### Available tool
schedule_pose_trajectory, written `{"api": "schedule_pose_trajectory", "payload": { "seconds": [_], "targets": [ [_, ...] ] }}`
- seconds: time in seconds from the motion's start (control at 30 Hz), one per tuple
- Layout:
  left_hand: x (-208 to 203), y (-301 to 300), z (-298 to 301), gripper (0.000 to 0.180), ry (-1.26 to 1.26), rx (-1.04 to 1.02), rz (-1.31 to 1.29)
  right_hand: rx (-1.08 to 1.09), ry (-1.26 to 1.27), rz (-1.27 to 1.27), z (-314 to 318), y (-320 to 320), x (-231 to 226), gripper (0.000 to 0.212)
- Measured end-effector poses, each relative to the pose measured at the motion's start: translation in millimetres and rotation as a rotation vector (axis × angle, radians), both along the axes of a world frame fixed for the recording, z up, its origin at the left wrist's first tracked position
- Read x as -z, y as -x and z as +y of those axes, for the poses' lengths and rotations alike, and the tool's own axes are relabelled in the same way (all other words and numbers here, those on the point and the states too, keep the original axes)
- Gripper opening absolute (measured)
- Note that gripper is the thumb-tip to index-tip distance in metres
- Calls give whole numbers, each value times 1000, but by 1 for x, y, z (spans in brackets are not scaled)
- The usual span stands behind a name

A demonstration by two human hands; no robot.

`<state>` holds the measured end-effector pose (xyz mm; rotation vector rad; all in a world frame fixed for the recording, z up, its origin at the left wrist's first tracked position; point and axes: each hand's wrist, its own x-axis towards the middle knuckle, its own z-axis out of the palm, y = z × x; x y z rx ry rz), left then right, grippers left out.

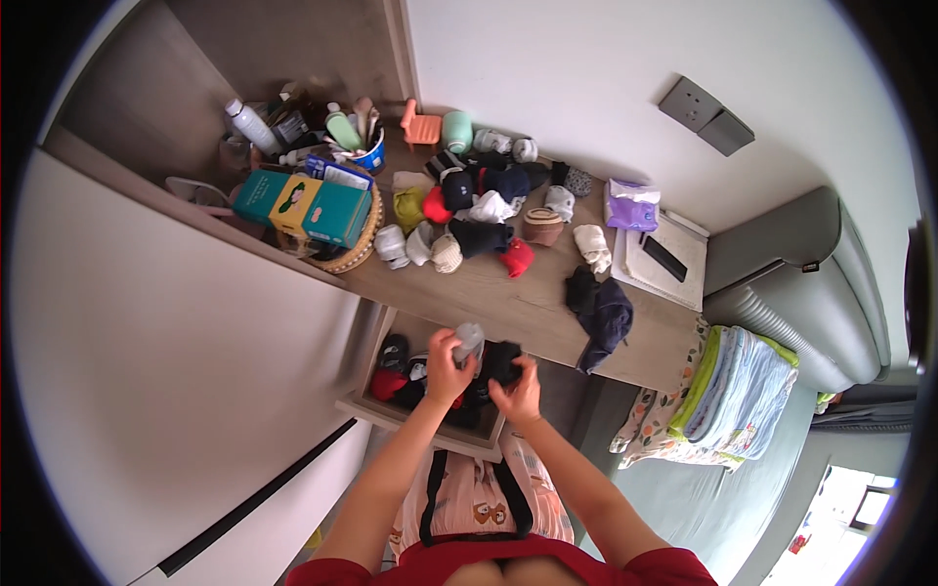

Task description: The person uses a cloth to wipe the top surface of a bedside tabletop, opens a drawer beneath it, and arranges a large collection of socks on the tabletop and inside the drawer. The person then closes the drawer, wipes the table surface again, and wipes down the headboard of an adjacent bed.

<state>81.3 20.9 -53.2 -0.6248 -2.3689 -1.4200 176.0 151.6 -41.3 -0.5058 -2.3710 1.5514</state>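
While both hands meet over the drawer, left hand: the left hand point(447, 369) has its thumb and fingers curled round a pale grey bundle point(469, 340), pinching it.
Right hand: the right hand point(518, 393) bends its thumb and fingers about the near right edge of a black bundle point(502, 361), pinching it; the bundle is slightly blurred.
Bundles in hand: side by side above the drawer, grey on the left, black on the right.
Drawer: the drawer point(477, 446) stands pulled out on the near side of the desk point(440, 293); a red bundle point(387, 383) and dark bundles lie at its left, the rest partly hidden by the hands.
Desk, middle: rolled socks crowd together, among them a white bundle point(490, 207) and a brown bundle point(542, 226).
Desk, right: a crumpled navy cloth point(606, 320) overhangs the near edge; farther off are a purple packet point(633, 207) and a black phone point(664, 256).
Desk, left: a teal box point(342, 213) rests on a round basket point(362, 256).
Far edge: a small orange chair point(421, 129) stands just left of a mint jar point(456, 132).
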Motion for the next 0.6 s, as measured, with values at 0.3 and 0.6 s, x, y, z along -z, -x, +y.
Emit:
{"api": "schedule_pose_trajectory", "payload": {
  "seconds": [0.3,0.6],
  "targets": [
    [45,32,-91,25,232,-100,-111,-103,-361,-349,-97,30,58,54],
    [79,16,-86,30,543,65,-253,-391,-491,-780,-90,65,40,56]
  ]
}}
